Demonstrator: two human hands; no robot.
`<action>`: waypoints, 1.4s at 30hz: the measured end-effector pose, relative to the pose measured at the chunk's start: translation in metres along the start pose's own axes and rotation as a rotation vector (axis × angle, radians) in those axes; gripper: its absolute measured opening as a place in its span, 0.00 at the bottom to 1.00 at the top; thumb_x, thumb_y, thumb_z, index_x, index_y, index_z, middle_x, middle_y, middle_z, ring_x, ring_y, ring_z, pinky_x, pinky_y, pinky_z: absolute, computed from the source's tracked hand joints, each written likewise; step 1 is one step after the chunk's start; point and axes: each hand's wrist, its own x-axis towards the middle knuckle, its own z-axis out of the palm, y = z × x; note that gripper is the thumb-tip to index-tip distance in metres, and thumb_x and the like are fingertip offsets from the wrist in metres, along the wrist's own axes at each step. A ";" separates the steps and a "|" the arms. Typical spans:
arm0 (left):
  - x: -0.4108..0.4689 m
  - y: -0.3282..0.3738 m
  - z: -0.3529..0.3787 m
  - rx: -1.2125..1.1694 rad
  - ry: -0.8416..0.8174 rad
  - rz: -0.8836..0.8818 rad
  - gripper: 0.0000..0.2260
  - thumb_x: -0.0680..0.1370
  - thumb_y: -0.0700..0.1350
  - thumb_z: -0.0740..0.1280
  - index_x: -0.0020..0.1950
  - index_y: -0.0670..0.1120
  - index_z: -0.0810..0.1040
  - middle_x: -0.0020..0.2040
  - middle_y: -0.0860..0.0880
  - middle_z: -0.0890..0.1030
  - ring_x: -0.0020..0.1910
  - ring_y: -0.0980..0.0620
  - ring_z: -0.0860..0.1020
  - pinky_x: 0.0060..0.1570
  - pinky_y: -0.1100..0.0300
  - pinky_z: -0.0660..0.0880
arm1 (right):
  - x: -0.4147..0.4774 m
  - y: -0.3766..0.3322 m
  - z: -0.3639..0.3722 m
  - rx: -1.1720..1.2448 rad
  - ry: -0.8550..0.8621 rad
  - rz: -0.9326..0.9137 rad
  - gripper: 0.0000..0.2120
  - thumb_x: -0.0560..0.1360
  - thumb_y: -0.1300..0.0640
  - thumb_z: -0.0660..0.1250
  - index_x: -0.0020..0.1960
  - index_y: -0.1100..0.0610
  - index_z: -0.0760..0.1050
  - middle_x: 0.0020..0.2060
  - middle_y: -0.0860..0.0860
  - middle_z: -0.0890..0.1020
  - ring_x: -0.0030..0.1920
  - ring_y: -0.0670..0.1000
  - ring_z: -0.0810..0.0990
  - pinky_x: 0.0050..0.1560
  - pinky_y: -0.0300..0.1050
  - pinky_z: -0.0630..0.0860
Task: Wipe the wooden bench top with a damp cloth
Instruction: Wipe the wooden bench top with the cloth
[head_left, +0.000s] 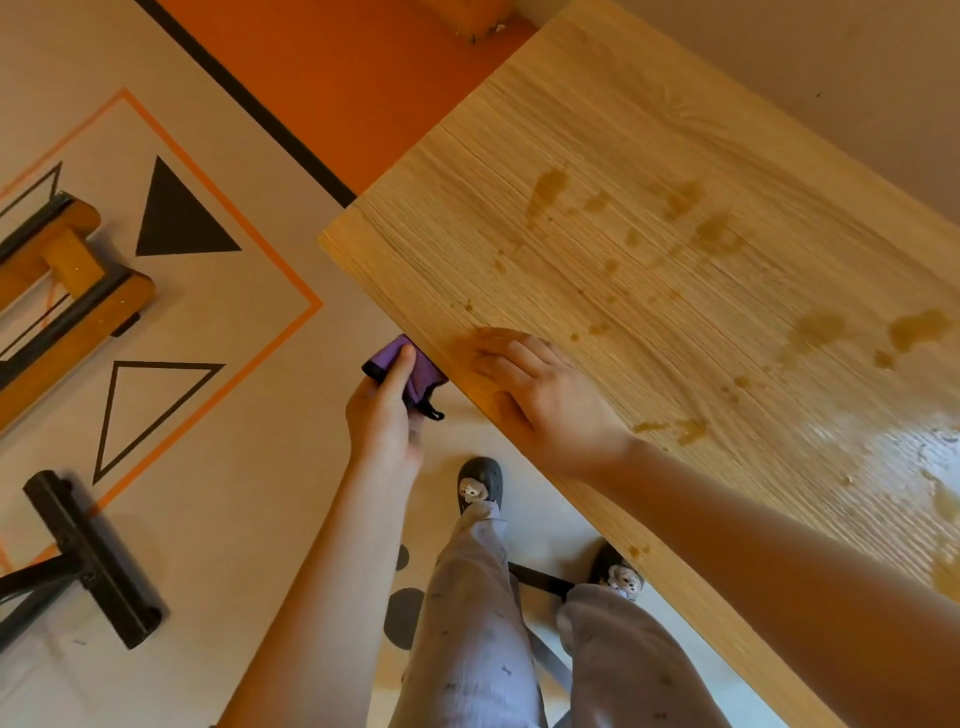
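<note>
Head view, looking down. The wooden desk (597, 130) runs diagonally across the right half of the picture, one corner pointing left.

The right hand (545, 400) lies palm down on the desk top at its near edge, not far from that corner. Its fingers are extended and relaxed, and it holds nothing.

The left hand (382, 415) is just off the same edge, over the floor (249, 467). Its fingers are curled round a bunched purple cloth (423, 371) with dark trim. The cloth touches or nearly touches the desk's near edge, beside the right hand's fingertips.

Brown stains (917, 328) are scattered over the middle of the desk top and toward its right part. A glossy wet patch (883, 447) shows near the right border.

The floor is pale, with a solid black triangle (179, 218), an outlined triangle (150, 410) and an orange band (337, 78). A black metal frame (93, 556) and a wooden frame (67, 280) stand at the left.

Below the hands are the person's patterned trousers (478, 623) and dark slippers (478, 486), beside the desk's near edge.
</note>
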 end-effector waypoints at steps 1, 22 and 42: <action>-0.005 -0.005 -0.001 0.011 -0.016 0.004 0.08 0.75 0.40 0.70 0.54 0.43 0.78 0.48 0.44 0.82 0.46 0.49 0.81 0.43 0.60 0.79 | 0.000 0.000 -0.001 0.005 0.002 0.005 0.17 0.70 0.70 0.64 0.59 0.64 0.76 0.61 0.57 0.77 0.66 0.57 0.72 0.66 0.50 0.68; -0.052 -0.033 -0.002 0.075 -0.057 0.060 0.08 0.75 0.36 0.68 0.54 0.41 0.79 0.48 0.43 0.83 0.44 0.51 0.83 0.43 0.60 0.80 | 0.000 0.002 -0.006 0.030 -0.086 0.036 0.21 0.75 0.55 0.50 0.57 0.64 0.77 0.58 0.57 0.78 0.63 0.58 0.74 0.61 0.54 0.71; -0.065 -0.041 -0.016 0.654 -0.339 -0.402 0.10 0.75 0.40 0.69 0.56 0.40 0.76 0.47 0.41 0.80 0.47 0.46 0.79 0.42 0.58 0.76 | -0.130 -0.114 -0.015 0.531 0.386 0.995 0.04 0.76 0.56 0.65 0.49 0.54 0.78 0.43 0.45 0.80 0.45 0.42 0.79 0.48 0.44 0.76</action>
